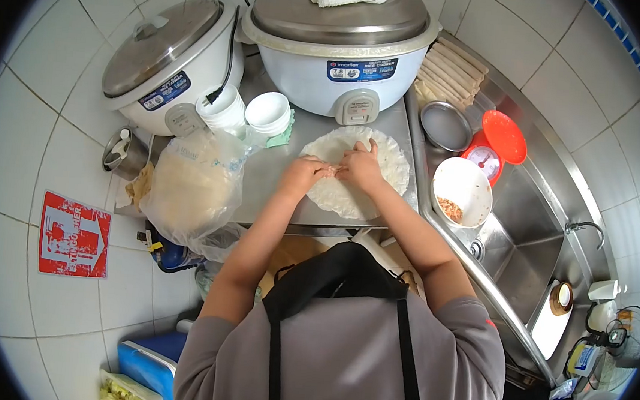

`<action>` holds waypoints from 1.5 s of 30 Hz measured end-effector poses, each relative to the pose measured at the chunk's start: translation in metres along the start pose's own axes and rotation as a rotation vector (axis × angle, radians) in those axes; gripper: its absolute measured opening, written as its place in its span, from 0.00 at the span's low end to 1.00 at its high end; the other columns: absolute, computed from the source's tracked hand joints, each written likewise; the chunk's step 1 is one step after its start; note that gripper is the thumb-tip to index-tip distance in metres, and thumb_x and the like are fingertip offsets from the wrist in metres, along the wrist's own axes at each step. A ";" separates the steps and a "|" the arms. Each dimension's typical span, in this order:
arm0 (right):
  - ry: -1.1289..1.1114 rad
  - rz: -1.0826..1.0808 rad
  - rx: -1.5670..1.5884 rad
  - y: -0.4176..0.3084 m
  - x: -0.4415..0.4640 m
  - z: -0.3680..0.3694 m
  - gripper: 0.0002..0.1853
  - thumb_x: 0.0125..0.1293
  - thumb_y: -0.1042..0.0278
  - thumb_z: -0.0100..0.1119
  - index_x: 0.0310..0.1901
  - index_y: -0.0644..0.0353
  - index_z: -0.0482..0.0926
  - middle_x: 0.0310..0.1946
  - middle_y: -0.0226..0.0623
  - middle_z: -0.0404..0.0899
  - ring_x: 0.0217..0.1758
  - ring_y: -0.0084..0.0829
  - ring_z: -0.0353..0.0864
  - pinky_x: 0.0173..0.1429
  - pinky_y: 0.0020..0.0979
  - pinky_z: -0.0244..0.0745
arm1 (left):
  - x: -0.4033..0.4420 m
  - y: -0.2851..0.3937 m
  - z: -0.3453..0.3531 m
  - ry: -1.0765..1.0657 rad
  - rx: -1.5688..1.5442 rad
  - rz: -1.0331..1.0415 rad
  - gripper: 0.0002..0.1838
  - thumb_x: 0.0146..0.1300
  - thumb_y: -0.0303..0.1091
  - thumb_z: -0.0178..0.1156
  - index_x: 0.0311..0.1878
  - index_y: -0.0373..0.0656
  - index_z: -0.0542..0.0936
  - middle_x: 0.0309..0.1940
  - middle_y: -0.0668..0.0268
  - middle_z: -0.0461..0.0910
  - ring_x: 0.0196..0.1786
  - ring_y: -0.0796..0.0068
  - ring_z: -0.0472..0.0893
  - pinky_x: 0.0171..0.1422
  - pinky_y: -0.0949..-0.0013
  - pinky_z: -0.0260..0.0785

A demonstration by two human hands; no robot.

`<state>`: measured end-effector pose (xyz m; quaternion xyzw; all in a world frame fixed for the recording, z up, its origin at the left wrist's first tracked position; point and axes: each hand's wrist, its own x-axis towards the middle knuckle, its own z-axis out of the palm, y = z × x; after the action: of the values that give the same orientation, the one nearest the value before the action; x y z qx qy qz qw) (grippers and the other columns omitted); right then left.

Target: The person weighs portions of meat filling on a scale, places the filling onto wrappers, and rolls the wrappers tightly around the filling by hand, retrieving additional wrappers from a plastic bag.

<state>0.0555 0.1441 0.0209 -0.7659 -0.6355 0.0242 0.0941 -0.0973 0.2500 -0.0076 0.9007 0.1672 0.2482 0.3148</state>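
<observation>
A round, pale, thin wrapper sheet (350, 196) lies flat on the steel counter in front of me. On its middle is a small strip of pinkish filling (335, 172). My left hand (305, 173) is at the strip's left end, fingers bent together on the filling. From the right, my right hand (362, 166) reaches over the sheet, its fingers bent down on the strip's other end. A white tub (462, 185) with more filling inside stands right of the sheet.
Two rice cookers (329, 80) (173, 60) stand behind. White bowls (268, 113) and a plastic bag of wrappers (193, 182) are at left. Rolled pieces (450, 71), a metal bowl (446, 127), a red scale (485, 159) and a sink (526, 254) are at right.
</observation>
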 end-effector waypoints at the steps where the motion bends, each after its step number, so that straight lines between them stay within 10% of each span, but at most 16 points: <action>1: 0.027 -0.003 0.022 0.004 -0.003 0.001 0.11 0.43 0.54 0.67 0.30 0.47 0.84 0.34 0.24 0.77 0.51 0.31 0.68 0.69 0.57 0.40 | 0.001 0.002 0.001 0.002 0.042 0.010 0.14 0.49 0.34 0.66 0.39 0.39 0.82 0.33 0.61 0.81 0.37 0.65 0.78 0.39 0.68 0.70; 10: 0.204 0.056 0.124 0.024 -0.015 0.008 0.14 0.43 0.56 0.69 0.33 0.49 0.82 0.32 0.27 0.76 0.51 0.31 0.69 0.68 0.54 0.46 | 0.015 0.029 0.032 0.096 0.178 0.128 0.12 0.49 0.41 0.65 0.38 0.51 0.84 0.33 0.69 0.82 0.38 0.74 0.80 0.73 0.53 0.40; 18: 0.461 -0.009 0.245 0.045 -0.028 0.014 0.19 0.40 0.61 0.70 0.36 0.57 0.80 0.35 0.33 0.76 0.48 0.36 0.72 0.67 0.46 0.52 | 0.025 0.031 0.045 0.070 0.146 0.104 0.07 0.53 0.35 0.62 0.34 0.47 0.84 0.31 0.70 0.82 0.36 0.73 0.80 0.73 0.53 0.40; 24: 0.082 0.092 0.343 0.064 -0.031 0.013 0.23 0.38 0.57 0.71 0.39 0.57 0.80 0.39 0.34 0.76 0.50 0.39 0.70 0.60 0.44 0.60 | 0.037 0.035 0.054 -0.014 0.082 0.127 0.12 0.51 0.39 0.64 0.39 0.46 0.83 0.32 0.66 0.82 0.38 0.70 0.80 0.73 0.53 0.41; 45: 0.096 0.077 0.230 0.110 -0.057 -0.008 0.26 0.38 0.58 0.72 0.44 0.50 0.80 0.37 0.25 0.76 0.49 0.34 0.66 0.52 0.36 0.53 | 0.061 0.069 0.090 0.020 0.121 0.239 0.12 0.53 0.40 0.61 0.38 0.47 0.83 0.31 0.68 0.81 0.37 0.71 0.79 0.72 0.54 0.47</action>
<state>0.1525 0.0684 0.0050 -0.7742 -0.5934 0.0637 0.2107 0.0129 0.1830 -0.0028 0.9291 0.0767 0.2822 0.2264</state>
